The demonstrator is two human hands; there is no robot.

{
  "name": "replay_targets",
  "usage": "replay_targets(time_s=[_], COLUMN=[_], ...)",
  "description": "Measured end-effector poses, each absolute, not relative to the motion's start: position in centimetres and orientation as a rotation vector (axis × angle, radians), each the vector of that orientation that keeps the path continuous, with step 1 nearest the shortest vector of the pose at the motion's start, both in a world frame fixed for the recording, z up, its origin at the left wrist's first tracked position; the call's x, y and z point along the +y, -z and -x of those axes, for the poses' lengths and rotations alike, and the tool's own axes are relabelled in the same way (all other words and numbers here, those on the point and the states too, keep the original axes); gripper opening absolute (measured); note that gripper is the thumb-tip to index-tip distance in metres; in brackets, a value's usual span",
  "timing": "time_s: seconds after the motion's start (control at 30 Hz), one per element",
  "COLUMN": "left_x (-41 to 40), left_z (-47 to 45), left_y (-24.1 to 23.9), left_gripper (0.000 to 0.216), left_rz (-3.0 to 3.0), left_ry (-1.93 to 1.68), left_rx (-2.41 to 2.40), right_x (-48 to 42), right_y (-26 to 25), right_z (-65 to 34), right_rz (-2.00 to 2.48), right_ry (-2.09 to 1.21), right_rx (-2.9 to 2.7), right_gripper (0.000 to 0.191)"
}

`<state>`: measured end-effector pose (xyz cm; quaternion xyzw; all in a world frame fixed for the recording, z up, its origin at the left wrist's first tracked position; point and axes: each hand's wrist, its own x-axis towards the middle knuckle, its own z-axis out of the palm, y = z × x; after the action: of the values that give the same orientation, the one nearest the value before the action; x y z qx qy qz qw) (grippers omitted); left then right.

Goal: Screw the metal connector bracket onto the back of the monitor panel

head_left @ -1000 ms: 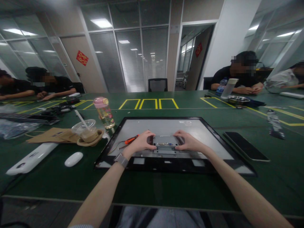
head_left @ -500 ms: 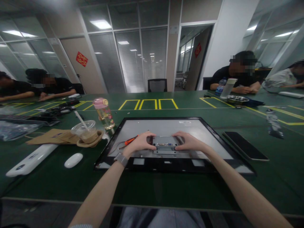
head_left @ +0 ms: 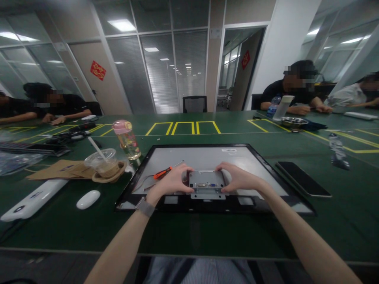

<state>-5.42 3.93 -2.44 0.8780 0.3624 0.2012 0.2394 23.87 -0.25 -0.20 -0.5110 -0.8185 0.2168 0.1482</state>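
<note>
Between my two hands is a grey metal bracket box [head_left: 207,179] with video ports along its near face. My left hand [head_left: 174,179] grips its left side, thumb at the lower corner and fingers at the top. On the opposite side my right hand [head_left: 238,177] holds it the same way. Under the box lies a monitor panel [head_left: 189,153], back side up, with a black frame. An orange-and-black screwdriver [head_left: 162,172] rests on the panel beside my left hand. I cannot tell whether the box touches the panel.
Left of the panel stand a pink-lidded bottle [head_left: 127,140] and a plastic cup [head_left: 103,159] in a cardboard holder, near a white mouse [head_left: 88,199] and a white device [head_left: 32,201]. A black phone [head_left: 303,179] lies to the right. Several people sit across the green table [head_left: 189,232].
The metal box has come slightly nearer to me, its lower flange now over the panel's near black edge. Both hands moved with it, keeping their grip. The camera view has shifted a little.
</note>
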Motion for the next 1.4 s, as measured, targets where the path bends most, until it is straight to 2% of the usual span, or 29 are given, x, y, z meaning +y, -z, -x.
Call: replay_targets(time_s=[0.3,0.47,0.8,0.9,1.0,1.13,1.2,1.27,1.4], left_x=[3.6,4.1,4.4,4.9,5.3,5.2,5.0,4.8,4.6], left_z=[5.1,5.3,5.5,6.5,8.4,11.0,11.5,11.2,8.8], left_y=[2.5,3.1,3.2,2.3,1.2,0.7,0.8,0.9,0.8], left_gripper=[0.063,0.059,0.064,0.052,0.035,0.026,0.015,0.013,0.013], left_rz=[-2.444,-2.419,-2.389,-2.394,-2.393,-2.372,-2.346,-2.308,-2.369], left_ry=[-0.613,-0.533,-0.456,-0.579,-0.769,-0.511,-0.381,-0.318,-0.55], left_rx=[0.955,0.974,0.973,1.023,1.379,1.821,1.888,1.944,1.813], right_x=[-0.4,-0.1,0.6,0.9,1.4,2.0,2.0,1.7,0.7], right_y=[0.2,0.8,2.0,2.0,2.2,2.5,2.7,2.7,2.6], right_z=[-23.6,-23.7,-24.3,-25.1,-25.9,-25.7,-25.1,-24.4,-22.1], right_rz=[1.509,1.514,1.512,1.447,1.356,1.348,1.315,1.284,1.224], right_ry=[-0.563,-0.611,-0.648,-0.76,-0.903,-0.574,-0.362,-0.184,0.043], right_rx=[-2.363,-2.377,-2.365,-2.333,-2.141,-1.987,-2.022,-2.079,-2.208], right_gripper=[0.059,0.058,0.061,0.06,0.051,0.037,0.03,0.028,0.032])
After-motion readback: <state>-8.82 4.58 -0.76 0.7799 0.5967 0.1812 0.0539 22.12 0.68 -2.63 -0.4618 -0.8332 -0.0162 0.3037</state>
